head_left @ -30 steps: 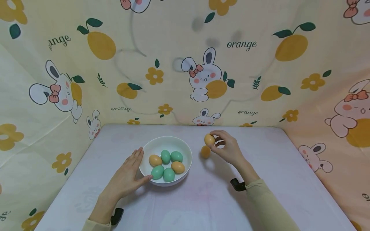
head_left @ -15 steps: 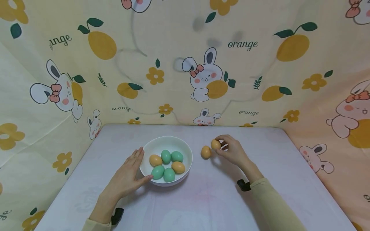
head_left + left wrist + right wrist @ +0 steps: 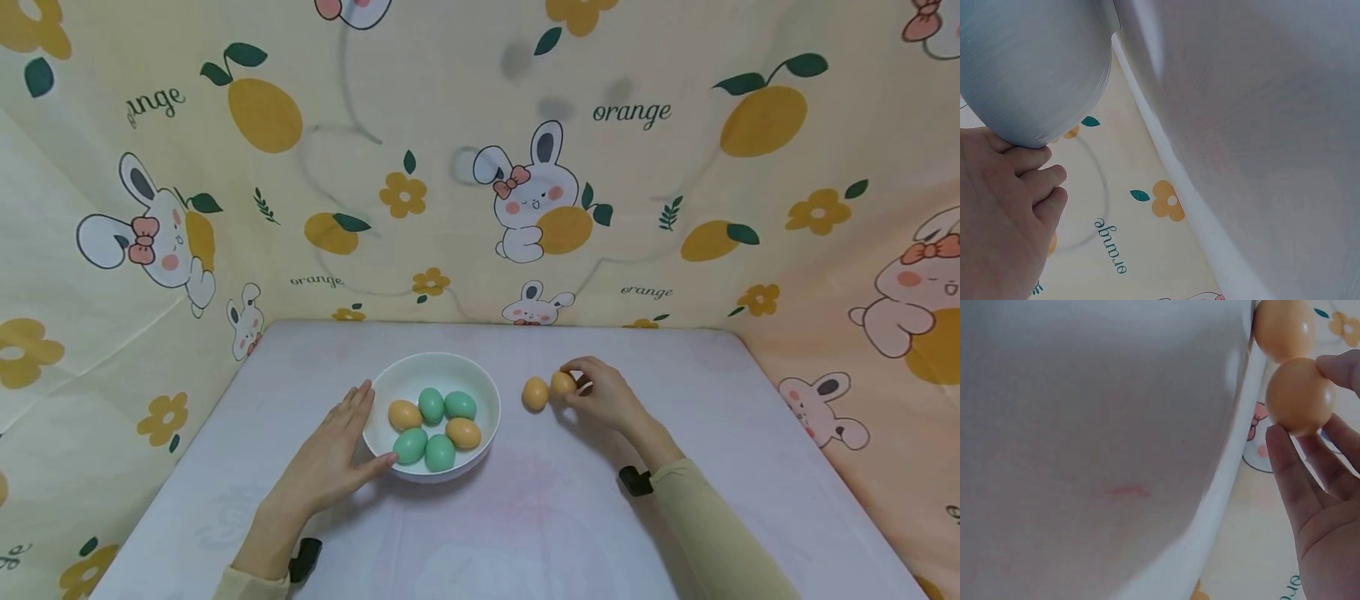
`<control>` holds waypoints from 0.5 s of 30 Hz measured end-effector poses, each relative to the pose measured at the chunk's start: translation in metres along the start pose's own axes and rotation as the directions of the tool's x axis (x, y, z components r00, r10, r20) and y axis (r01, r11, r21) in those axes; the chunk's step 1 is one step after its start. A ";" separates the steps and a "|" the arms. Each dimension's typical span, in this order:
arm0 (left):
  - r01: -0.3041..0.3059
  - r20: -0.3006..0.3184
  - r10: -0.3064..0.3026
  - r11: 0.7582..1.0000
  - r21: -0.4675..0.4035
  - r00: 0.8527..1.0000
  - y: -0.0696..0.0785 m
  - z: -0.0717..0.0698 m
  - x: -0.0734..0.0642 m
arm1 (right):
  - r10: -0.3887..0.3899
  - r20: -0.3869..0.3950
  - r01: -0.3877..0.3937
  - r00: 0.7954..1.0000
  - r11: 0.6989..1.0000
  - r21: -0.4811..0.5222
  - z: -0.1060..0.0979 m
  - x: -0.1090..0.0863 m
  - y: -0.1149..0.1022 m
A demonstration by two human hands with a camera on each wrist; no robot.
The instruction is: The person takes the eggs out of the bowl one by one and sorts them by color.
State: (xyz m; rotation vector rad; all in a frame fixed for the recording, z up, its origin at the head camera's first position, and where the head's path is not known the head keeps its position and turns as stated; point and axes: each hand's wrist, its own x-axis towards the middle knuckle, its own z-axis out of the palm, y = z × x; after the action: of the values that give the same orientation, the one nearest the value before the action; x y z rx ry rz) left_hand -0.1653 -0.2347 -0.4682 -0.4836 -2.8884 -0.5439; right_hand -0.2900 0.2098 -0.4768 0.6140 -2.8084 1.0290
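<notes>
A white bowl (image 3: 431, 477) holds several green eggs (image 3: 410, 447) and two light-brown eggs (image 3: 463, 433). My left hand (image 3: 327, 461) rests against the bowl's left side, its fingers straight along the outside and the thumb at the front rim. In the left wrist view, those fingers (image 3: 1044, 184) touch the bowl's outer wall (image 3: 1035, 69). To the right of the bowl, my right hand (image 3: 606, 402) pinches a light-brown egg (image 3: 1300, 397) between thumb and fingertips, low over the table. Just left of it another light-brown egg (image 3: 536, 394) lies on the table.
The white-covered table (image 3: 480, 542) ends at a back wall of printed cloth (image 3: 450, 250) with rabbits and oranges. More of this cloth hangs on the left and right sides. Black straps (image 3: 636, 481) sit at both wrists.
My right hand has moved to the right and lower with the pinched egg, from above the other light-brown egg to beside it. The left hand keeps its place on the bowl.
</notes>
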 end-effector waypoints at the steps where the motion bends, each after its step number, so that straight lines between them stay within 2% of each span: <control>1: -0.001 0.001 0.001 1.000 -0.001 1.000 0.000 0.000 0.000 | 0.001 0.010 -0.001 1.000 1.000 -0.002 0.000 0.000 0.001; 7: 0.001 0.012 -0.001 1.000 -0.002 1.000 0.000 0.000 0.000 | 0.042 0.061 -0.043 0.997 0.999 0.008 0.003 0.001 0.005; 15: 0.003 0.012 -0.003 1.000 0.002 1.000 0.000 -0.001 0.000 | 0.076 0.086 -0.074 0.993 0.997 -0.021 0.005 0.001 0.004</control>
State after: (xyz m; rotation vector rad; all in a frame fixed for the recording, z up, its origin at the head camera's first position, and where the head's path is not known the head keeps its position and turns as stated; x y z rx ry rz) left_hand -0.1651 -0.2352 -0.4669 -0.4843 -2.9017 -0.5404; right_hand -0.2923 0.2094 -0.4832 0.5691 -2.9332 1.0129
